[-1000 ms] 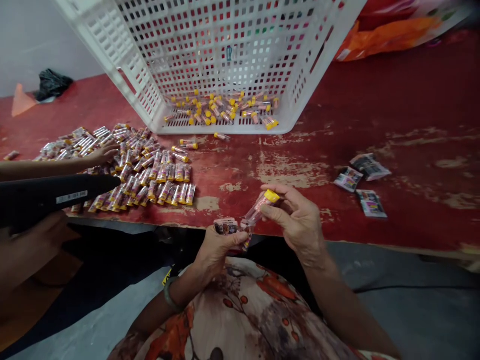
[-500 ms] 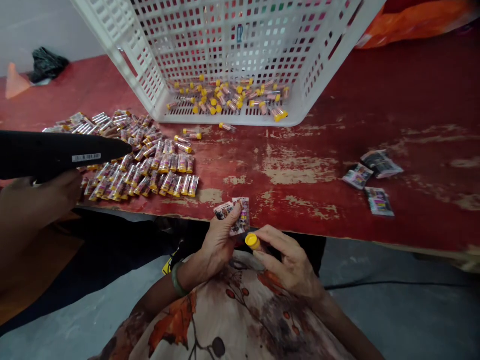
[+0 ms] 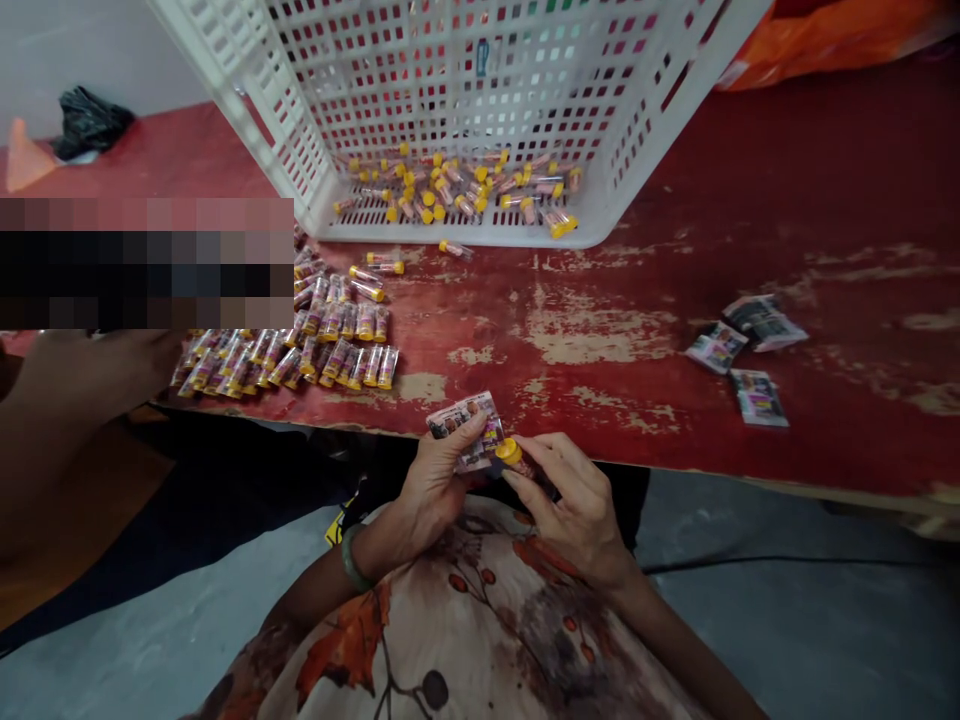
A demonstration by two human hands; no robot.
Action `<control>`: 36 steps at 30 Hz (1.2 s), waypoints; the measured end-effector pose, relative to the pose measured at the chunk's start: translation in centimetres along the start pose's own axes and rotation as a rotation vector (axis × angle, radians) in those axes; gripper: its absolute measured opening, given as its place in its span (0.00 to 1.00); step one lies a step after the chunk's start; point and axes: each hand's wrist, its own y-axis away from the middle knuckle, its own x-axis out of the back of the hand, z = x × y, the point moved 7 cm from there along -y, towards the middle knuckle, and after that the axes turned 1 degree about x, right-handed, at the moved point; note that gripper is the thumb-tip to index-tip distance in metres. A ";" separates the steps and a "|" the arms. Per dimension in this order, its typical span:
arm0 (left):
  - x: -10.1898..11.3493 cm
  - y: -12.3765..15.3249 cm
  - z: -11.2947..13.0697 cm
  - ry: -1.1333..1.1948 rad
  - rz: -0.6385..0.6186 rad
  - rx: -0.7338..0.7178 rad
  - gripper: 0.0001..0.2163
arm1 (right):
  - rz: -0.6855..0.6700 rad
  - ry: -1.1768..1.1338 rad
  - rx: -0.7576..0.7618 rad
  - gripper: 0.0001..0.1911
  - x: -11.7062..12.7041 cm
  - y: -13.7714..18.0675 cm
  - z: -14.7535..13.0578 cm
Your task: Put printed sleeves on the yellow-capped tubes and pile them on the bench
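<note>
While the bench edge lies just ahead, my left hand pinches the printed labels and my right hand grips the tube. Its yellow cap points left, touching the labels.

One view only: head camera, worn by the seated person, looking forward and steeply down over the near edge of the red table. Close range: the person's lap fills the bottom of the picture below that edge, with the left hand and right hand just short of it. Beyond the edge, the table runs up to the tipped white crate at the top, cut off by the picture's border. No second view shares the scene.
</note>
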 end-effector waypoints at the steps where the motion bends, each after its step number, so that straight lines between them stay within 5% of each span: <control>1: 0.1 -0.1 0.0 -0.001 0.001 -0.007 0.15 | -0.008 -0.033 -0.030 0.13 0.1 0.1 0.2; 4: 0.4 -0.3 0.1 -0.004 0.023 -0.034 0.15 | -0.027 -0.211 -0.233 0.10 0.4 0.6 1.6; 7: 0.6 -0.3 0.2 0.004 0.070 -0.033 0.16 | -0.015 -0.535 -0.467 0.18 0.4 1.3 3.0; 12: 0.5 -0.2 -0.1 0.001 0.142 0.024 0.15 | 0.116 -0.796 -0.467 0.11 0.7 1.3 2.9; 25: -1.4 0.9 -0.5 0.054 0.069 0.076 0.14 | 0.370 -0.185 -0.106 0.11 1.8 0.9 0.6; 36: 0.1 -0.2 -1.3 -0.029 0.134 0.028 0.20 | 0.417 0.129 0.079 0.15 0.6 1.9 0.3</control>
